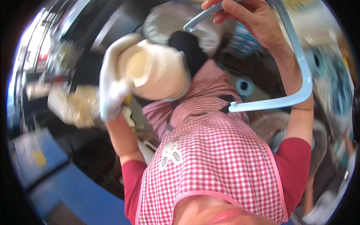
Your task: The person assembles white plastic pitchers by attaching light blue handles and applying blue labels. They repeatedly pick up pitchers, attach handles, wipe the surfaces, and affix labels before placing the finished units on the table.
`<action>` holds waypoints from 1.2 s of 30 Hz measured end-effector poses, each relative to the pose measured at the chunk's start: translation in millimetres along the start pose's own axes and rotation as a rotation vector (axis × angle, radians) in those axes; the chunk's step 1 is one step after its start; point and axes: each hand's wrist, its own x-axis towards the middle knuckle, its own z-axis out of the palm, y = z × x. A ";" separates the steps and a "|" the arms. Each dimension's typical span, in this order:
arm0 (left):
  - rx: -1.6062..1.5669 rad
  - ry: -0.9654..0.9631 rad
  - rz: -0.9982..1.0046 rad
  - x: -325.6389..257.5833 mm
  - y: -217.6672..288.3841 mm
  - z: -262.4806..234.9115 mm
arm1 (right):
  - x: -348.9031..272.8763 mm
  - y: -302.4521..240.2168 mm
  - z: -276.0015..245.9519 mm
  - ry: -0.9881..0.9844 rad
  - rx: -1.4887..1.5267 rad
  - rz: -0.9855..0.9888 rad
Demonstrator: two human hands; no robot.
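The container (163, 73) sits in the left hand (112, 80), left of the handle (305, 80) in the right hand (255, 17). A basket (244, 40) lies behind the right hand.

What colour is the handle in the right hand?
Light blue; the handle shows best in the head view.

The left hand (112, 75), in a white glove, curled around the side of a cream tub (165, 73), blurred. The right hand (252, 18), bare, gripped a light-blue handle (305, 80) between thumb and fingers; its bend passed in front of the forearm and one end lay over the red-checked apron (221, 150). Beyond were a whitish bag (163, 20), a blue basket (243, 39) and a pale-blue ring (240, 80). Blurred cream pieces (77, 105) showed at left, above blue boxes (75, 195).
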 end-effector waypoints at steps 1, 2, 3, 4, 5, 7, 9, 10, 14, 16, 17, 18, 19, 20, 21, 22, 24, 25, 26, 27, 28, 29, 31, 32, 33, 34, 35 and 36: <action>-0.022 0.156 -0.219 -6.1 -4.9 -6.7 | 38.0 9.6 25.4 -0.166 0.041 -0.103; -0.343 0.152 -0.214 -11.8 -11.2 -14.0 | 69.1 18.7 53.5 -0.304 0.084 -0.201; -0.487 0.181 -0.304 -21.3 -13.9 -28.6 | 75.1 3.8 93.6 -0.345 0.116 -0.028; -0.535 0.177 -0.365 -22.7 -16.9 -42.6 | 100.7 1.3 119.8 -0.430 0.007 -0.054; -0.638 0.240 -0.475 -16.4 -1.1 -35.0 | 116.7 10.8 135.3 -0.512 0.009 -0.086; -0.653 0.222 -0.509 -17.2 -6.0 -40.0 | 136.6 25.8 158.2 -0.595 0.108 -0.053; -0.499 0.048 -0.371 -30.1 -42.9 -62.4 | 141.6 35.3 171.8 -0.578 0.293 0.099; -0.480 0.140 -0.394 -34.6 -46.3 -62.0 | 144.0 47.9 174.0 -0.575 0.344 0.063; -0.626 0.418 -0.343 -42.7 -39.3 -56.8 | 143.1 94.0 132.0 -0.357 0.479 0.071; -0.144 0.438 -0.120 -56.4 -11.5 -32.0 | 138.2 80.5 89.8 0.038 0.151 0.116; -0.052 0.394 -0.104 -53.4 11.9 -12.5 | 157.1 121.6 39.1 0.093 -0.422 -0.340; 0.039 0.358 -0.090 -49.3 31.0 0.4 | 173.4 157.3 -14.7 0.122 -1.010 -0.774; 0.094 0.292 -0.160 -56.3 25.2 -5.3 | 169.0 142.7 -24.2 0.265 -0.807 -0.380; 0.244 0.150 -0.075 -54.8 23.1 -8.3 | 164.3 125.3 -32.1 0.398 -0.587 0.001; 0.376 0.118 -0.046 -49.4 25.4 -3.0 | 167.7 126.8 -56.6 0.380 -0.723 -0.008; 0.503 0.077 -0.011 -41.4 25.4 3.9 | 175.4 142.1 -93.7 0.377 -0.864 -0.011; 0.545 0.176 -0.099 -39.0 25.1 16.0 | 206.6 150.3 -122.0 0.383 -0.993 -0.007; 0.563 0.229 -0.098 -38.3 23.8 18.2 | 223.8 147.9 -125.8 0.402 -0.996 0.000; 0.578 0.262 -0.106 -40.6 19.9 18.6 | 239.6 150.6 -129.3 0.416 -1.001 0.015; 0.575 0.265 -0.096 -36.5 14.2 16.0 | 253.6 163.5 -155.3 0.436 -1.020 -0.119; 0.564 0.256 -0.081 -28.5 9.9 13.8 | 262.6 179.3 -198.2 0.328 -1.306 -0.152; 0.526 0.253 -0.049 -22.5 2.9 14.4 | 266.0 185.2 -249.3 0.208 -1.612 -0.173; 0.553 0.278 -0.048 -28.7 4.7 14.4 | 279.2 187.6 -242.1 0.183 -1.738 -0.061; 0.599 0.316 -0.079 -39.1 10.1 14.5 | 287.3 180.7 -185.5 0.292 -1.573 0.063; 0.602 0.338 -0.095 -42.8 12.0 14.5 | 284.0 165.6 -158.4 0.426 -1.429 0.213; 0.582 0.335 -0.090 -41.0 10.4 13.9 | 277.0 162.5 -160.8 0.444 -1.366 0.283; 0.557 0.329 -0.079 -37.4 6.4 12.6 | 269.1 162.9 -168.6 0.471 -1.305 0.351; 0.538 0.322 -0.078 -35.9 4.8 11.9 | 261.2 162.1 -171.7 0.490 -1.234 0.419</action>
